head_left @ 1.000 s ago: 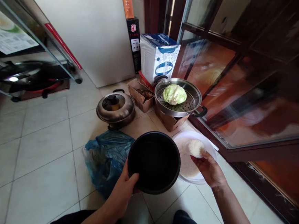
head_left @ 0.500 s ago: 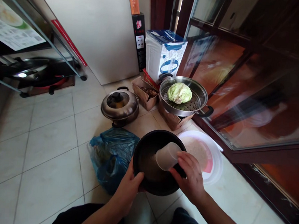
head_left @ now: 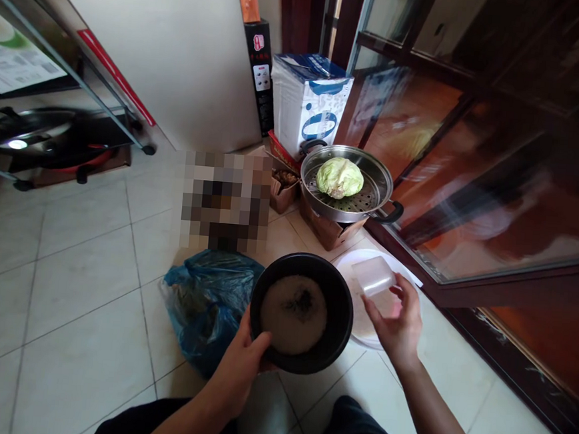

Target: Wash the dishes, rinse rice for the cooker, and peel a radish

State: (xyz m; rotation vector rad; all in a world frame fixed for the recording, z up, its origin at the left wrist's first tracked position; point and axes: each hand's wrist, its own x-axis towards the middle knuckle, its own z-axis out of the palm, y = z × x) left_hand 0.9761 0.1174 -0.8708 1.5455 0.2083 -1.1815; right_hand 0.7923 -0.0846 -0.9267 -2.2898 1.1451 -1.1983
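From my end I've got L hand gripping black pot at its L rim, rice spread across btm. R hand holds clear cup tilted over white basin, beside pot. Blue bag on floor, L of pot.

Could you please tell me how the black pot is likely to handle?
The black pot is probably rigid, judging by its round rim. The rice inside probably adds weight, and with the left hand gripping one side, it may tip away.
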